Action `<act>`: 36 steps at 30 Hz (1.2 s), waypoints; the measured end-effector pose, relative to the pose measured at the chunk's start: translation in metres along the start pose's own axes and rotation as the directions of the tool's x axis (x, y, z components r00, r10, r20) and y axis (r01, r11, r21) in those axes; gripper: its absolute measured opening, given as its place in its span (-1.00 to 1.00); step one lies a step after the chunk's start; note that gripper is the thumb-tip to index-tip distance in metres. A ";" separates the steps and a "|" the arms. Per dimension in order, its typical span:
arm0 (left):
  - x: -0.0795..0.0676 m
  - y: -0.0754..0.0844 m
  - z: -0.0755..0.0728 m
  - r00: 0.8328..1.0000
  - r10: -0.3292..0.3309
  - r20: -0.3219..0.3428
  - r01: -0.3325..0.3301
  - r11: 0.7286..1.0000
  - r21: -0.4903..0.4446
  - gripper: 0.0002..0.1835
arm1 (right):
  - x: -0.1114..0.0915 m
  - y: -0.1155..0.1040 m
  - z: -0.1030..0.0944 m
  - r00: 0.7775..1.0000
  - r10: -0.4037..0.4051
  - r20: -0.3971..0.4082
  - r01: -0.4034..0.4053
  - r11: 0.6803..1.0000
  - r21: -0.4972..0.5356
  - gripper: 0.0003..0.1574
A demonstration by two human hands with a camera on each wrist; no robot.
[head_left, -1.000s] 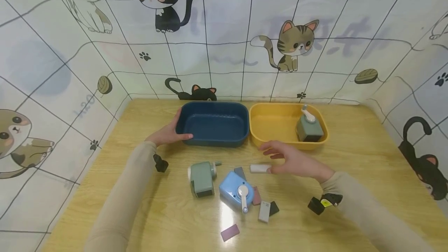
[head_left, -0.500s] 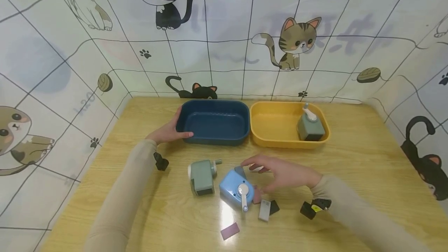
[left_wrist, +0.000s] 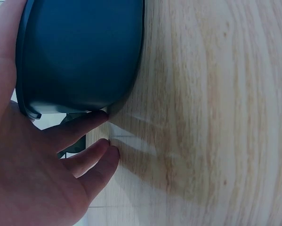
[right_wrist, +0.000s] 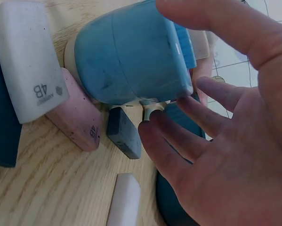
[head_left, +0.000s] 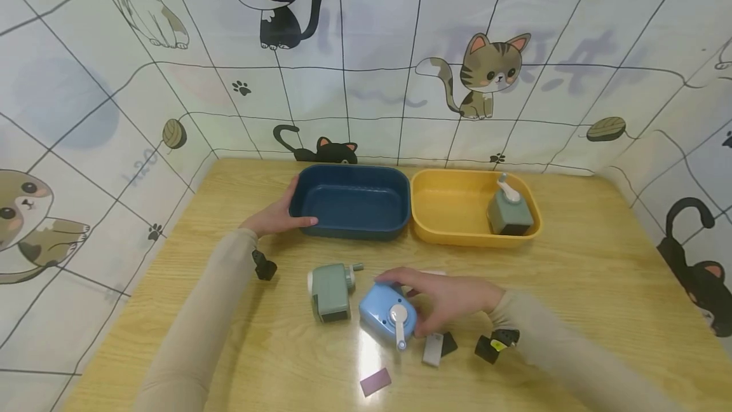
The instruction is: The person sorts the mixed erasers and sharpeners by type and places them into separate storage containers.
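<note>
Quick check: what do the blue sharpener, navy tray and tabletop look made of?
Blue sharpener: probably hard, glossy plastic; the smooth shell shows a seam and a highlight.
Navy tray: likely moulded plastic with a soft sheen; rounded corners and even colour suggest it.
Tabletop: wood or wood-look laminate, the grain fits either; a bright reflection points to a smooth, shiny finish.

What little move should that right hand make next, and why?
Probably the right hand should close gently on the blue crank sharpener: thumb and fingers lie on opposite sides of it, yet in the right wrist view the fingers look loosely spread, so it does not seem firmly gripped.
</note>
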State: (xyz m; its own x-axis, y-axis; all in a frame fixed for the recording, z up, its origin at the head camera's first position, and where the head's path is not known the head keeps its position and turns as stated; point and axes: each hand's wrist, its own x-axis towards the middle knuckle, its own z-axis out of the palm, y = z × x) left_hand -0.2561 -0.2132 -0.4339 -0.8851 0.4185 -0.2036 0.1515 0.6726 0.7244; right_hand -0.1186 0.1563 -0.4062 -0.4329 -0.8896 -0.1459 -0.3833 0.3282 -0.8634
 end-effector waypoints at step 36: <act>-0.001 -0.001 0.001 1.000 0.002 -0.004 -0.002 1.000 -0.024 0.27 | 0.014 0.015 0.011 0.999 0.039 0.008 -0.039 0.999 0.038 0.22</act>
State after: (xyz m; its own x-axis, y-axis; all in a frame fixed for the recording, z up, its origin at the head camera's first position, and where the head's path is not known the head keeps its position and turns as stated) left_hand -0.2546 -0.2136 -0.4353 -0.8864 0.4175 -0.2000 0.1423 0.6567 0.7406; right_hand -0.1210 0.1454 -0.4265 -0.4408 -0.8788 -0.1831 -0.3351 0.3503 -0.8747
